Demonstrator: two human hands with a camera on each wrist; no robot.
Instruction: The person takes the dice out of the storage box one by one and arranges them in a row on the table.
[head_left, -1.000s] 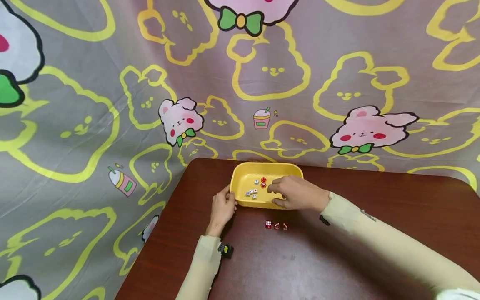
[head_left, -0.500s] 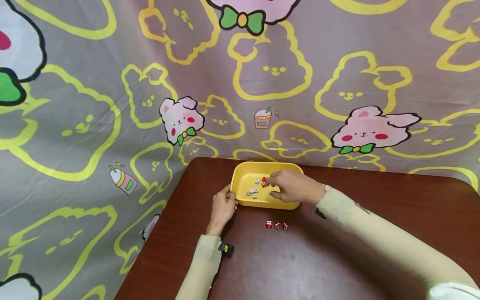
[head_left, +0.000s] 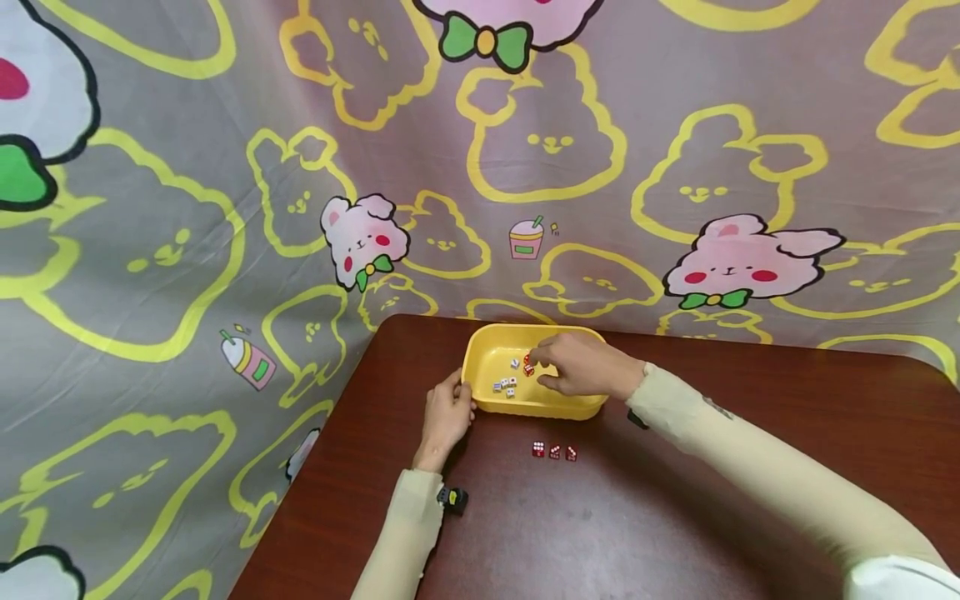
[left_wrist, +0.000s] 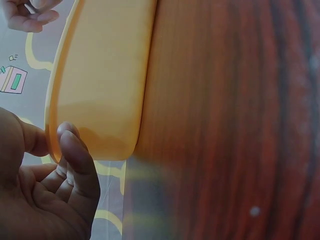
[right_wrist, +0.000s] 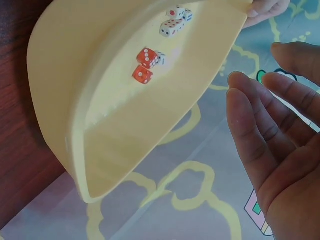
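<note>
A yellow plastic tray [head_left: 540, 407] stands near the far edge of the table. My left hand [head_left: 447, 417] pinches its left rim between thumb and fingers, as the left wrist view confirms. Inside lie several white dice [head_left: 511, 392] and two red dice [right_wrist: 145, 59], grouped toward the left and middle. My right hand [head_left: 585, 365] hovers over the tray's right part, fingertips close to the red dice and partly covering one in the head view. Its fingers are loosely bent, with nothing between them in the right wrist view. In front of the tray, three red dice [head_left: 555, 451] form a row.
The dark brown wooden table [head_left: 675, 500] extends toward me and to the right. A grey cloth [head_left: 420, 125] printed with yellow outlines and rabbits hangs behind and to the left of the table, close to the tray's far side.
My right hand has moved slightly left over the tray, toward the red dice. My left hand stays on the rim, and the dice look unmoved.
</note>
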